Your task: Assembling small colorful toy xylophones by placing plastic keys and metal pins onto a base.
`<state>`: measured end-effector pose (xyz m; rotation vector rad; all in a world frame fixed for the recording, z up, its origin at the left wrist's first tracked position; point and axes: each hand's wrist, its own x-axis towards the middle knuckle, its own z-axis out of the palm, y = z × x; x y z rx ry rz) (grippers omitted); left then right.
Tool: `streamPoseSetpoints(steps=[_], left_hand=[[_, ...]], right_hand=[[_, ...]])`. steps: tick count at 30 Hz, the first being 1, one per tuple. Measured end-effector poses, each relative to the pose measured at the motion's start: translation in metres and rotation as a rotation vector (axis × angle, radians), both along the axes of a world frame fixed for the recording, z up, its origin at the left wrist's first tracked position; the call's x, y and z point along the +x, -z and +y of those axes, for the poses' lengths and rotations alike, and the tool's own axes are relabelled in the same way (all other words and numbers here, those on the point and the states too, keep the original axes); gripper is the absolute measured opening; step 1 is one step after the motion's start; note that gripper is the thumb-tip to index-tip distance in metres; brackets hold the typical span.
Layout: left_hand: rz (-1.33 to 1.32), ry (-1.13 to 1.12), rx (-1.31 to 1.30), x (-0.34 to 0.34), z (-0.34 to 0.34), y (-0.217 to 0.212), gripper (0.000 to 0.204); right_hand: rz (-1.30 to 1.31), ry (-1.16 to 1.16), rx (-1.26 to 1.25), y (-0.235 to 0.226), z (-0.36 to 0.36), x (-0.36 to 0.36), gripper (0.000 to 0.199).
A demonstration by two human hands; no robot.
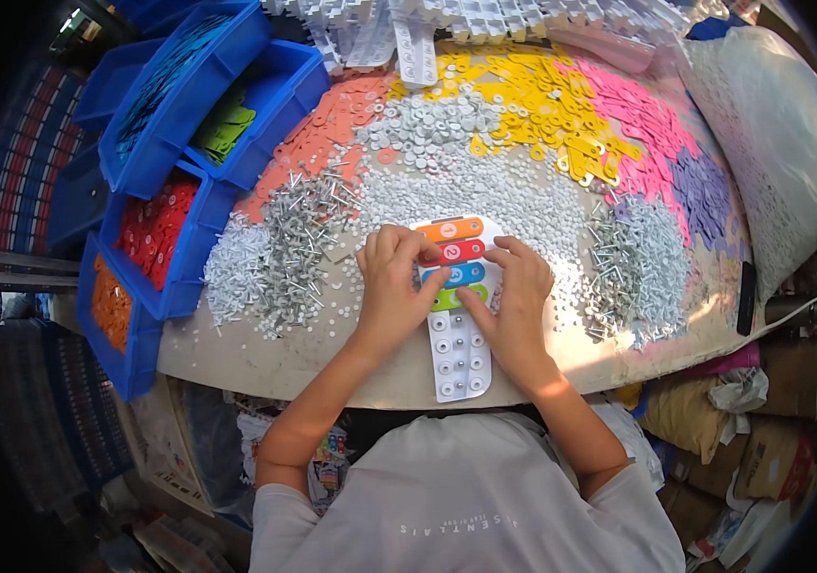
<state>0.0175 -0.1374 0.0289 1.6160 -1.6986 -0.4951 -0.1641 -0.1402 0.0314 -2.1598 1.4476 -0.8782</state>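
Observation:
A white moulded plastic board (460, 368) lies before me at the table's near side. Across its upper part sit orange (452, 229), red (460, 251), blue (466, 274) and green (449, 300) plastic strips with round-ended holes. Its lower part shows rows of white rings and metal studs. At the board's left edge, my left hand (391, 277) is closed, fingers on the red strip's end and thumb by the blue one. My right hand (520, 310) grips the right side, its thumb on the green strip and fingers near the red one's end. Fingertips partly hide the strips.
Loose white rings (466, 191), metal pins (299, 229), white pins (661, 267) and yellow (547, 100), pink (633, 115), purple (701, 191) and coral (318, 129) strips surround the board. Blue bins (194, 253) stand left; a filled plastic bag (771, 143) stands right.

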Motion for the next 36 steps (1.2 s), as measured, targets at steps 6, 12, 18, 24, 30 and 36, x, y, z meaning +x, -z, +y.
streamPoseSetpoints(steps=[6, 12, 18, 24, 30, 36], left_hand=[[-0.026, 0.010, -0.025, 0.017, -0.024, -0.005, 0.017], [-0.351, -0.079, -0.332, 0.070, -0.105, 0.005, 0.017], [-0.638, -0.113, -0.078, 0.076, -0.133, 0.015, 0.029], [-0.666, -0.168, -0.075, 0.079, -0.131, 0.020, 0.027], [-0.257, -0.159, 0.294, 0.089, -0.137, 0.001, 0.025], [0.215, -0.083, 0.233, 0.128, -0.125, 0.017, 0.021]], right_hand=[[-0.019, -0.005, 0.005, 0.000, -0.001, -0.001, 0.055], [0.000, 0.006, -0.034, 0.001, 0.002, 0.000, 0.053], [0.080, 0.006, -0.113, -0.013, -0.015, -0.014, 0.035], [0.343, 0.039, -0.289, -0.025, -0.111, -0.045, 0.016], [0.463, -0.013, -0.264, 0.003, -0.196, -0.045, 0.019], [0.514, 0.023, -0.132, 0.020, -0.217, -0.032, 0.025]])
